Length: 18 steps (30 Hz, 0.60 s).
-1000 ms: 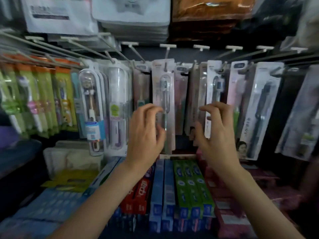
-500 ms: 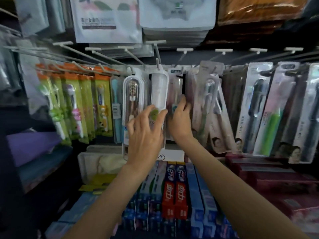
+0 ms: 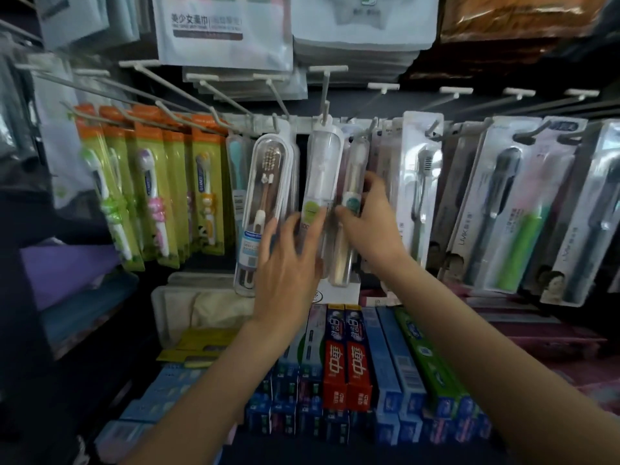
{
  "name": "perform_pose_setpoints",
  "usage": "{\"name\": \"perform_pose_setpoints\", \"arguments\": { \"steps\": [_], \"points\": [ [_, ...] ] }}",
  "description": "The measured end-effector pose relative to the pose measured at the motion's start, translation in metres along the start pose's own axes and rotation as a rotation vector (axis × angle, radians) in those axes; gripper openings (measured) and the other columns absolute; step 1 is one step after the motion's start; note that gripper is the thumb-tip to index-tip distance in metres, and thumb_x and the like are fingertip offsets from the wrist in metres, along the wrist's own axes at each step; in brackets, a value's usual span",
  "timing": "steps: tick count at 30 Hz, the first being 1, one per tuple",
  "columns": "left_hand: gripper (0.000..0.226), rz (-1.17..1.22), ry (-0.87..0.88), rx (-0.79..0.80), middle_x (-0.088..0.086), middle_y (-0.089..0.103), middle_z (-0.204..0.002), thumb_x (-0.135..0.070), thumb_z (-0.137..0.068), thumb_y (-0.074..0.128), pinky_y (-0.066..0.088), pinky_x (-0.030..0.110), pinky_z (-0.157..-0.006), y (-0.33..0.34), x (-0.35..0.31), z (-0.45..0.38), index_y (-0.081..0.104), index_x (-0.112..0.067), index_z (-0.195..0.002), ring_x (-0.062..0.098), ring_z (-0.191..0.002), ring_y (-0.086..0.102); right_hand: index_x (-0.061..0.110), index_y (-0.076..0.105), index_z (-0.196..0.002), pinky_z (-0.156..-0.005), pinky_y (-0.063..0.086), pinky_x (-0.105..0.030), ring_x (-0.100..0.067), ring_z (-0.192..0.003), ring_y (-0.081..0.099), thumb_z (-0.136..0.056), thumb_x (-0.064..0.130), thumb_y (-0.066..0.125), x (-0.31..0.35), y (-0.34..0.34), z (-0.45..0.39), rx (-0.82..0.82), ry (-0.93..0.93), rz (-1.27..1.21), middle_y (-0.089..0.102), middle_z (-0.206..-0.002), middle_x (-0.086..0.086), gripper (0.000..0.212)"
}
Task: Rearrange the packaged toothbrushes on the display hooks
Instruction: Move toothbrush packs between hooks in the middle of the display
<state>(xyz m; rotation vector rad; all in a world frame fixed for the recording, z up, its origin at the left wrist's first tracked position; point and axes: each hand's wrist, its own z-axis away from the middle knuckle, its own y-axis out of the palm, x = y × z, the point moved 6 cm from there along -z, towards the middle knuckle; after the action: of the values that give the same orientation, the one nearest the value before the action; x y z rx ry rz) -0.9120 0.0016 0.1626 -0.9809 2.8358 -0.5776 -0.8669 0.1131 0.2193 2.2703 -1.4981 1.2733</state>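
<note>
A shop display wall is shown, fitted with rows of pale wire hooks (image 3: 214,105) from which packaged toothbrushes are hung; flat white pouches (image 3: 224,28) printed with Chinese characters are hung above, and boxed toothpaste (image 3: 347,357) in red, blue and green is stacked on the shelf below.

At the centre, three clear rounded tube cases are hung side by side. The left clear case (image 3: 265,209) is seen to hold a brown-handled brush with a pale bristle head and a blue-and-white label low down. The middle case (image 3: 323,172) is frosted white with a round green sticker. The right slim case (image 3: 352,182) holds a gold-toned brush with a teal sticker.

The left hand (image 3: 288,273) is laid with spread, fairly straight fingers against the lower parts of the left and middle cases. The right hand (image 3: 369,223) is curled round the slim case, which is pinched between thumb and fingers near its teal sticker.

To the left, children's brushes on green and orange cards (image 3: 147,193) are hung in a row. To the right, tall white blister cards (image 3: 503,209) holding dark and green brushes are hung; "LMK" can be read on one, though other print is too blurred.
</note>
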Motion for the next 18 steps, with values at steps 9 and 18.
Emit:
{"name": "perform_pose_setpoints", "arguments": {
  "steps": [9,18],
  "points": [
    [0.081,-0.043,-0.007,0.009,0.019,0.057,-0.106,0.001,-0.056,0.083,0.005,0.035,-0.113,-0.005,0.007,0.001,0.051,-0.018,-0.128,0.03,-0.111,0.046,0.02,0.031,-0.136,-0.054,0.053,-0.019,-0.012,-0.07,0.063,-0.089,0.002,0.052,0.024,-0.058,0.026,0.156,0.012,0.036,0.048,-0.095,0.009,0.055],
    [0.076,-0.086,-0.001,0.0,0.017,0.058,-0.101,0.0,-0.053,0.085,0.018,0.043,-0.107,-0.003,-0.003,0.001,0.057,-0.018,-0.122,0.029,-0.108,0.047,0.016,0.034,-0.135,-0.063,0.045,-0.031,-0.021,-0.076,0.052,-0.089,0.002,0.052,0.029,-0.077,0.015,0.127,-0.168,0.532,0.053,-0.121,-0.017,0.052]
  ]
}}
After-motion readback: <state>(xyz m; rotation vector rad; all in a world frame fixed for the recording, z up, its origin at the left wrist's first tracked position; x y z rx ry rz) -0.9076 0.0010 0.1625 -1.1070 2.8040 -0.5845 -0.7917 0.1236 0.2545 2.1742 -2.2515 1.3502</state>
